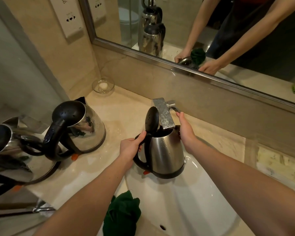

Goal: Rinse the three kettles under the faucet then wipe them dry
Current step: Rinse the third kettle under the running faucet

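Observation:
A steel kettle with a black handle and its lid flipped up is held over the white sink, its mouth right under the square chrome faucet. My left hand grips its handle. My right hand reaches past the kettle, fingertips on the faucet lever; I see no water running. Two more steel kettles stand on the counter to the left, one in the middle and one at the frame's left edge, both with lids down. A dark green cloth lies on the sink's near rim.
A glass dish with a small white item sits in the counter's back corner. The mirror runs along the back wall above a low marble ledge. A wall socket plate is up left. A chrome rail sticks out below the counter edge.

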A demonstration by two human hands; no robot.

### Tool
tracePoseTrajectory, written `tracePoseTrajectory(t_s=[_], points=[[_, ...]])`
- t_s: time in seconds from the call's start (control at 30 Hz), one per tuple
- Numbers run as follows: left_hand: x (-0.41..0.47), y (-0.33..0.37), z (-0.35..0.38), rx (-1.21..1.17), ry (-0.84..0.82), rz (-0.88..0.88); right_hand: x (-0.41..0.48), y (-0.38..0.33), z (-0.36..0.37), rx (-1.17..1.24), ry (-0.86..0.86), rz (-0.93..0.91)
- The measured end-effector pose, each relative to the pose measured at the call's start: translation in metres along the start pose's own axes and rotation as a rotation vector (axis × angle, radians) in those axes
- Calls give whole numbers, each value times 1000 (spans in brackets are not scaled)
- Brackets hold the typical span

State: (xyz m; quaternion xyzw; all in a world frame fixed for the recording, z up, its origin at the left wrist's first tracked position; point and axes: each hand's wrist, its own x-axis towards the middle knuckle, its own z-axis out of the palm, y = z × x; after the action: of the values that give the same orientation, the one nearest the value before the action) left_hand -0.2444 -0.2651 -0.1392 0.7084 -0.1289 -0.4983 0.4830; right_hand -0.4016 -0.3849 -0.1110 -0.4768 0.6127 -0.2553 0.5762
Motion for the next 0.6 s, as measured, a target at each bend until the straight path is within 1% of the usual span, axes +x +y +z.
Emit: tracePoseTrajectory(t_s=[0.2, 0.6], points=[[1, 0, 3, -17, -7, 4, 2, 1, -3, -50, -4, -22], [6, -3, 2, -7, -13, 0, 4, 1, -1, -61, 5, -15]])
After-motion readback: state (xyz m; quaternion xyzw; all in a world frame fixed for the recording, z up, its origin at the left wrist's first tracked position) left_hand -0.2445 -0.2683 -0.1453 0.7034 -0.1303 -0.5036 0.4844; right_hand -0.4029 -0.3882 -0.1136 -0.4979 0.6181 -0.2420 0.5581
